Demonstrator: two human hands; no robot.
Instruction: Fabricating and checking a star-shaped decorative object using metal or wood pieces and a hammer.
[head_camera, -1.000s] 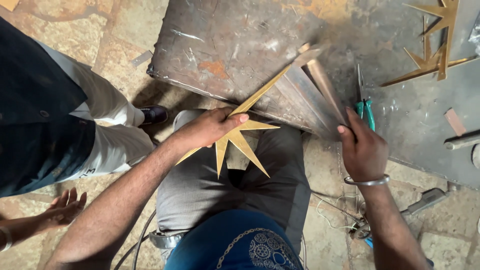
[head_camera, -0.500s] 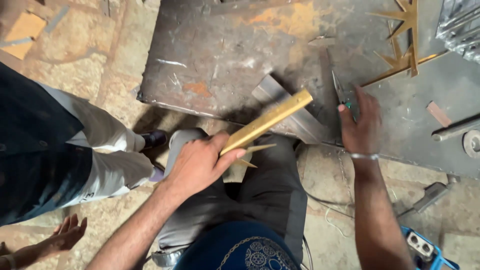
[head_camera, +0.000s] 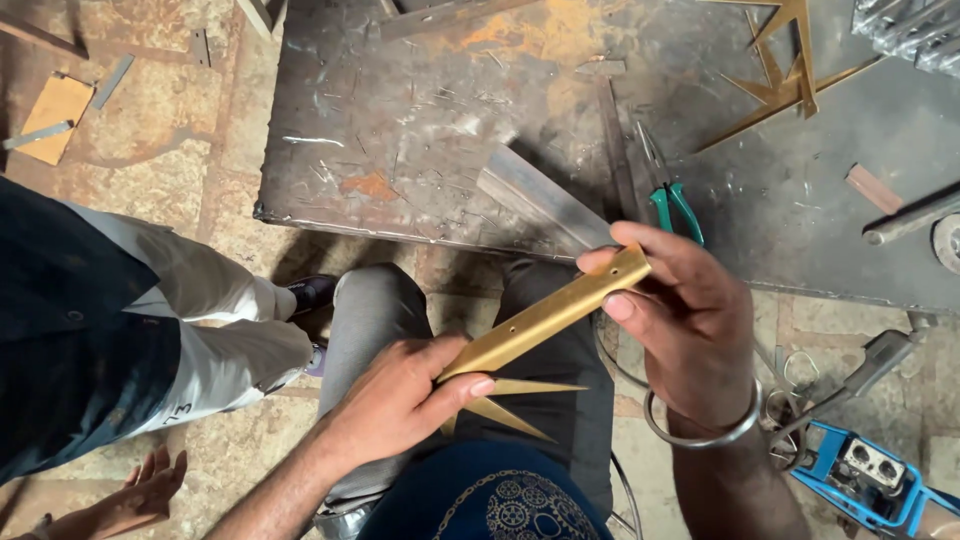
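While our left hand (head_camera: 400, 395) gripped the golden pointed brass star piece (head_camera: 540, 325) low, our right hand (head_camera: 685, 325) pinched its upper end (spikes already formed); above the hands, the green-handled pliers (head_camera: 672, 195) lay untouched.

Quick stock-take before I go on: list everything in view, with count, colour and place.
Brass spiked piece: one, gold, over the lap, held in both hands.
Steel work plate: one, grey and rusty, ahead.
Pliers: one, green handles, on the plate.
Brass star frame: one, gold, plate's far right.
Grey metal wedge: one, at the plate's near edge.
Blue machine: one, floor, lower right.
Other person: one, dark top, pale trousers, standing left.
Left hand: grips the spiked end.
Right hand: steel bangle, holds the upper end.
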